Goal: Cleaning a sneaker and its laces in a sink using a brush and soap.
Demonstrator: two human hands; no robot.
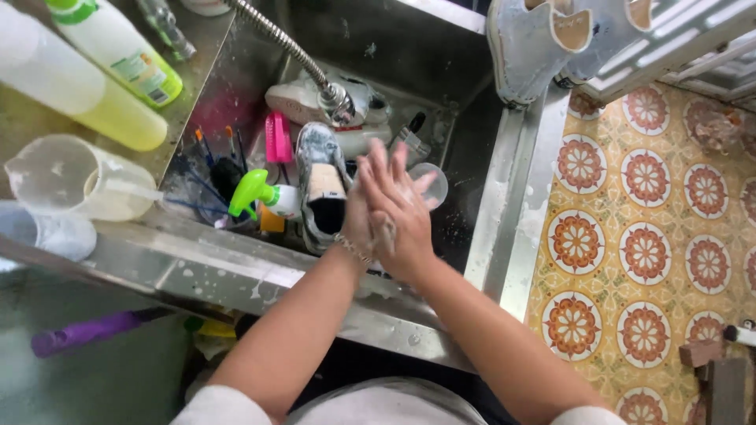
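Note:
My two hands are pressed palm to palm over a steel sink [236, 267], wet and soapy, with nothing held in them. My right hand [403, 208] lies on top with its fingers stretched out. My left hand [356, 224] is mostly hidden beneath it, with a bracelet at the wrist. Just left of my hands a grey sneaker [321, 185] lies in the basin. A flexible metal hose ends in a spray head [335, 96] above a white shoe [293, 98].
The basin also holds a spray bottle with a green trigger [256, 193], a pink brush [277, 138], and a clear cup [433, 185]. Yellow-green bottles [118, 51] and a clear jug [75, 181] sit at the left. Pale blue shoes [535, 39] rest at the top right above a patterned tile floor [646, 236].

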